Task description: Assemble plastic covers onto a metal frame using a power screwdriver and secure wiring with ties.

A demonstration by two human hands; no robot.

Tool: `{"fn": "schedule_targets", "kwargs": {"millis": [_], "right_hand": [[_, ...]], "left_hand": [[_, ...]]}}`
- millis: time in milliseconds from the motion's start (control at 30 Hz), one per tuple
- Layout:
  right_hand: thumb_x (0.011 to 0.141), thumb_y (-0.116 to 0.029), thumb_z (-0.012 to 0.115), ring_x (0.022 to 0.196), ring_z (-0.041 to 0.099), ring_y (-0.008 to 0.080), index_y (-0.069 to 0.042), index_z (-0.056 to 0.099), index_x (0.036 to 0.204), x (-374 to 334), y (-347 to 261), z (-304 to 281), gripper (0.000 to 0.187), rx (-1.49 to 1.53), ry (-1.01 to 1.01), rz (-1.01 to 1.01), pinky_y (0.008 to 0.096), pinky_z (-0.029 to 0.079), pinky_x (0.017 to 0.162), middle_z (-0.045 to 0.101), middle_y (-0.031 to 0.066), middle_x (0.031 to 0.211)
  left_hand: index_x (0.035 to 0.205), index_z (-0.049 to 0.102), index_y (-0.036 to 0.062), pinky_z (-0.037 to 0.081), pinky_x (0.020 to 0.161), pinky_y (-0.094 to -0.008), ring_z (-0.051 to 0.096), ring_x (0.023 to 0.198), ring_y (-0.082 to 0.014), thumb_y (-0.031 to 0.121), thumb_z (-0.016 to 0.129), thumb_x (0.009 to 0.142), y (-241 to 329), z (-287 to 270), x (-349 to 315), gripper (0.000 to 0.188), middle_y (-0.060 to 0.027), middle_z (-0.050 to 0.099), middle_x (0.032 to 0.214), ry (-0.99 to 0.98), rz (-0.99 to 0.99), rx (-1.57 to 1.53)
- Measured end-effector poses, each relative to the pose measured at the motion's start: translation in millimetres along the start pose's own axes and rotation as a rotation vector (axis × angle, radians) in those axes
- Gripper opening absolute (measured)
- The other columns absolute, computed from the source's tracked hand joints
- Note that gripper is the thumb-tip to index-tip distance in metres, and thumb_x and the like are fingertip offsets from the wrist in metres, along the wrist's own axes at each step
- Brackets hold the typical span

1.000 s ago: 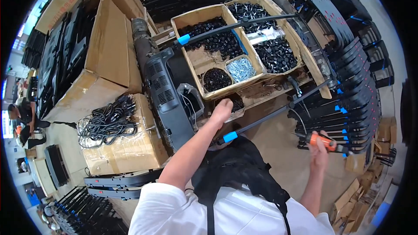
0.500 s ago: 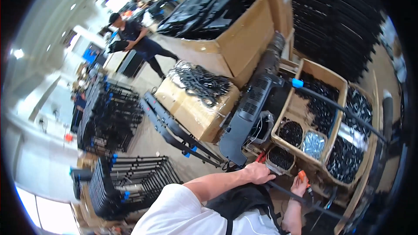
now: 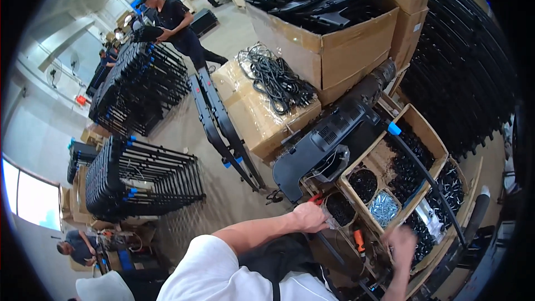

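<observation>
My left hand (image 3: 310,217) is closed round the end of a black metal tube (image 3: 332,249) that runs down to the right; its fingers are partly hidden. Just beside it are a round tub of small black screws (image 3: 340,209) and red-handled pliers (image 3: 316,198). My right hand (image 3: 401,243), smeared by motion, is over the near edge of the parts bins, close to a tub of silver screws (image 3: 384,208). Left of that hand, an orange-handled screwdriver (image 3: 359,241) rests apart from it, tip downward. A long black bar with a blue end (image 3: 394,128) crosses the bins.
A black plastic housing (image 3: 326,139) lies left of the cardboard parts tray (image 3: 440,150). Black cables (image 3: 278,81) lie on a carton (image 3: 245,106). Behind stands a big box (image 3: 356,50) of black panels. Stacked black frames (image 3: 145,178) stand left; a co-worker (image 3: 173,25) carries black parts.
My right hand has let go of the orange-handled screwdriver and moved right, over the bins. My left hand stays at the tube. The whole view has turned, showing more floor and people at left.
</observation>
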State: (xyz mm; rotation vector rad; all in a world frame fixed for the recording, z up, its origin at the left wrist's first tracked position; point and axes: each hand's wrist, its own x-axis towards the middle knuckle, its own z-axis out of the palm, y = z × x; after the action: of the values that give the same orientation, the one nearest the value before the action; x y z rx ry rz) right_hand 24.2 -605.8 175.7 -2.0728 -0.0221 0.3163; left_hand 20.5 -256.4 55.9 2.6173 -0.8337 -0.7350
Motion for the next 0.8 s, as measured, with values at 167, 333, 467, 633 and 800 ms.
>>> {"fn": "schedule_targets", "kwargs": {"millis": [167,333,467,633,800], "right_hand": [[0.104,-0.035,0.062,0.132,0.058,0.0425,0.004,0.062,0.137,206,87,-75,0.051,-0.65,0.507,-0.155,0.0475,0.046,0.111,0.064,0.0251,0.14],[0.106,-0.06,0.049,0.085,0.071,0.0309,0.002,0.074,0.106,307,153,-84,0.067,-0.488,0.016,0.098,0.0421,0.054,0.08,0.074,0.0181,0.089],[0.101,-0.065,0.057,0.066,0.061,0.0156,0.001,0.073,0.09,294,140,-84,0.069,-0.521,0.074,0.178,0.0341,0.049,0.066,0.066,0.0064,0.071],[0.105,-0.048,0.061,0.07,0.05,0.011,0.001,0.071,0.091,232,-12,-60,0.052,-0.593,0.158,-0.104,0.0332,0.044,0.065,0.053,0.0023,0.067],[0.111,-0.031,0.055,0.07,0.04,0.0075,0.0,0.066,0.099,112,-179,-74,0.035,-0.764,0.317,-0.301,0.0299,0.032,0.059,0.042,-0.0031,0.074]], "left_hand": [[0.094,0.068,0.0083,0.054,0.081,-0.0468,0.066,0.092,-0.0329,0.034,0.069,0.099,36,-15,-51,0.026,-0.0126,0.065,0.09,0.545,0.293,-0.322],[0.127,0.068,0.0,0.053,0.099,-0.0398,0.067,0.117,-0.031,0.071,0.06,0.097,-3,66,-72,0.077,-0.0185,0.072,0.123,-0.069,-0.434,-0.965],[0.132,0.063,0.0121,0.052,0.102,-0.039,0.062,0.111,-0.019,0.059,0.073,0.096,-1,96,-35,0.06,-0.0075,0.069,0.125,0.112,-0.444,-2.137],[0.128,0.064,0.0112,0.049,0.107,-0.0434,0.061,0.12,-0.0209,0.052,0.073,0.098,-4,90,-87,0.052,-0.0062,0.07,0.122,0.229,-0.485,-2.263],[0.134,0.06,0.0125,0.048,0.108,-0.043,0.059,0.131,-0.0221,0.036,0.065,0.106,-26,40,-189,0.036,-0.0099,0.069,0.134,0.356,-0.23,-2.17]]}}
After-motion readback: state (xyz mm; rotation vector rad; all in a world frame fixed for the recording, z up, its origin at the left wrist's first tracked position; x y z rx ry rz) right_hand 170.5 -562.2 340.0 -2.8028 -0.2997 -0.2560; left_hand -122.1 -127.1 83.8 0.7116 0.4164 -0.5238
